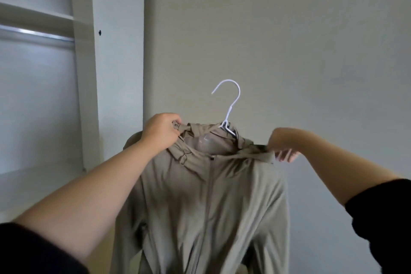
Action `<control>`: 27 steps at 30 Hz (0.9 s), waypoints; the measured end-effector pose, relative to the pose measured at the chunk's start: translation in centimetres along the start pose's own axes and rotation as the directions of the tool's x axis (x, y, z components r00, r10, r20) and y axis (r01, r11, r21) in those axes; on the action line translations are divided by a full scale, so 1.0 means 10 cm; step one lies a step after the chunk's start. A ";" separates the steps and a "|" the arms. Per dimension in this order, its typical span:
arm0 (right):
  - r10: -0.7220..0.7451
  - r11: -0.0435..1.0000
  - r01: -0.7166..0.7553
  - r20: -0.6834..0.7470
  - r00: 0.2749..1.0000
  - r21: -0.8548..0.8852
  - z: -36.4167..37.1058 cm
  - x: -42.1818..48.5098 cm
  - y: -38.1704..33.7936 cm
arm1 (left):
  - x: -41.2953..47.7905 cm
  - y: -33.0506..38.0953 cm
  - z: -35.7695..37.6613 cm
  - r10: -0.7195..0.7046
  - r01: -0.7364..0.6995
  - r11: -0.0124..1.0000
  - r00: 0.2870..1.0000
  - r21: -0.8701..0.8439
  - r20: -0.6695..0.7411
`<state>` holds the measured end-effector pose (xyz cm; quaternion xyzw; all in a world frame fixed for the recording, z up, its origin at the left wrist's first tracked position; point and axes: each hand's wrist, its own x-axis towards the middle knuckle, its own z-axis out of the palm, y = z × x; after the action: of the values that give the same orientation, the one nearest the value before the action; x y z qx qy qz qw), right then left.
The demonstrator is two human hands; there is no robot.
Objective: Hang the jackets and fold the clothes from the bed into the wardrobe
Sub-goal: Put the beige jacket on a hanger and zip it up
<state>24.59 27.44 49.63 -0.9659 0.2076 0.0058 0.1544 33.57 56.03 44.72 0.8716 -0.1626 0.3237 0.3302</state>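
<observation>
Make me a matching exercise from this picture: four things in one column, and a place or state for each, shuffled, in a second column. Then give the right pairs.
Things:
1. left hand
2. right hand
3. hanger hook
4. wardrobe rail

Places or states:
A. sticks up free above the collar, caught on nothing
B. pinches the jacket fabric at the right shoulder
C. runs bare under the shelf at far left
D. grips the strap at the left of the collar

Pairs: 1-D, 2-B, 3-A, 4-C
</observation>
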 end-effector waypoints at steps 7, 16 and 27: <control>-0.494 0.695 0.442 -0.069 0.867 0.568 0.22 -0.17 -0.10 | 0.06 0.05 -0.01 -0.026 0.033 0.995 0.997 -0.090 0.077; -0.452 0.819 0.526 -0.305 0.838 0.231 0.58 -0.19 -0.11 | 0.16 0.38 -0.14 -0.117 0.416 0.777 0.832 -0.472 0.542; -0.442 0.810 0.523 -0.309 0.842 0.266 0.71 -0.20 0.16 | 0.08 0.52 0.09 -0.104 0.211 0.975 0.731 -0.077 0.674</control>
<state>22.51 29.03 42.55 -0.9390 -0.0316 -0.1828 0.2896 31.97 51.61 47.20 0.9131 -0.2186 -0.0506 0.3405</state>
